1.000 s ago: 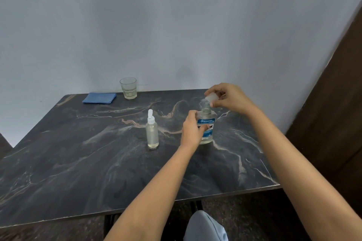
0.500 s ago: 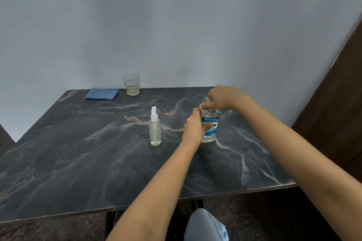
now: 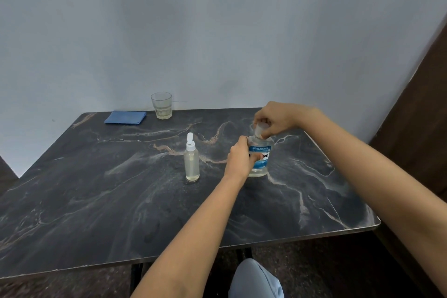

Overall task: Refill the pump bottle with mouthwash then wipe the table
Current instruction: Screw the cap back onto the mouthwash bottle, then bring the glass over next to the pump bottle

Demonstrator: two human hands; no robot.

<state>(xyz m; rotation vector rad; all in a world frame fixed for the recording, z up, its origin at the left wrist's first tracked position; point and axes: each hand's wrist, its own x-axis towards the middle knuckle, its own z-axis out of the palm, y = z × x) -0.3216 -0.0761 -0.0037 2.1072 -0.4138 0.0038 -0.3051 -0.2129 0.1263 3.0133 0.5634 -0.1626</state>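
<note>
Backdrop: plain grey-blue wall [image 3: 217, 31] behind a dark marbled counter [image 3: 96, 201], with a dark brown panel [image 3: 420, 116] off to your right.
Mouthwash bottle: the clear one with the blue label [image 3: 260, 156] stands upright toward the right side of the counter, a bit of liquid in the bottom.
Left hand: your left hand [image 3: 240, 158] is wrapped around the bottle's body, thumb across the label.
Right hand: your right hand [image 3: 278, 120] is pinched closed on the clear cap [image 3: 261, 129], right at the bottle's neck. Can't tell if the cap is seated or loose.
Pump bottle: small clear pump bottle [image 3: 191, 159] with the white top on, standing just left of your left hand, not touching it.
Back edge: a drinking glass [image 3: 161, 105] with a blue cloth [image 3: 125, 117] folded flat just left of it.
Bottom of view: your knee in light fabric [image 3: 256, 280] pokes out below the counter edge.
</note>
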